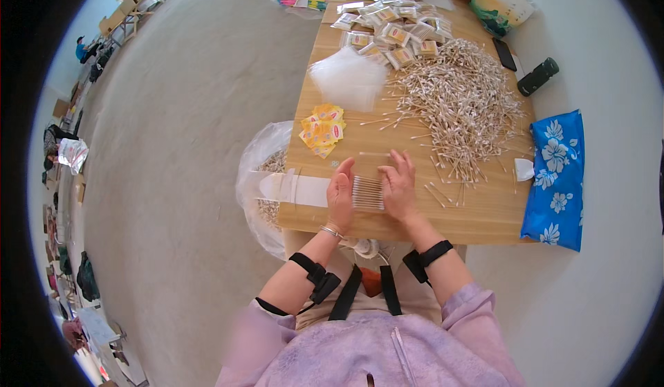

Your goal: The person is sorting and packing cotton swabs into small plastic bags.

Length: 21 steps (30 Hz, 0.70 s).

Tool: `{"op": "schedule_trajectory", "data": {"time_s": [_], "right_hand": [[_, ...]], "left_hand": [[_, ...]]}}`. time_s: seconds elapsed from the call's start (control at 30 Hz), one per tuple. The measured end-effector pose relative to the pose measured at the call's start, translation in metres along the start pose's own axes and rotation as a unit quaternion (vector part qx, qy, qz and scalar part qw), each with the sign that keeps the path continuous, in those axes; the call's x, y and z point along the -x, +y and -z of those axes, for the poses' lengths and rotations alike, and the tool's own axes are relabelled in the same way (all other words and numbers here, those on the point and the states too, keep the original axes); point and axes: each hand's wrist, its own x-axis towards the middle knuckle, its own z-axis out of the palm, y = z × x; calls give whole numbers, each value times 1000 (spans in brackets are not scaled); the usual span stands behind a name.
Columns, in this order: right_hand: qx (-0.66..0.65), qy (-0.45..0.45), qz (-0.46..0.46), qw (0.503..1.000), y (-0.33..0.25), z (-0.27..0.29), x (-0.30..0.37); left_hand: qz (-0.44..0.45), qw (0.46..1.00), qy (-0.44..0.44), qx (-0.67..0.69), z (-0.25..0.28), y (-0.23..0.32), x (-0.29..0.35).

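Note:
A neat row of cotton swabs lies side by side near the table's front edge, framed between my two hands. At its left end, my left hand is closed against the swab tips, fingers together and pointing away from me. My right hand closes on the opposite end with bent fingers. One loose swab lies just beyond the row. To the far right spreads a large heap of loose cotton swabs. Left of my left hand, a clear plastic sleeve with a white strip reaches over the table edge.
Yellow printed cards and clear bags lie at the left; filled swab packs are piled farther back. A blue flowered pack, a dark bottle and a phone line the right. A swab-filled bag hangs beside the table.

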Motion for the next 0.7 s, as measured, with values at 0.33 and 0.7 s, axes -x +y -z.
{"op": "schedule_trajectory", "data": {"time_s": [0.33,0.7], "right_hand": [[18,-70,9,997,-24,-11,20],[-340,40,-143,929,-28,-19,27]], "left_hand": [[-10,1000,15,-18,4,1,0],[-15,999,17,-26,0,3,0]]}}
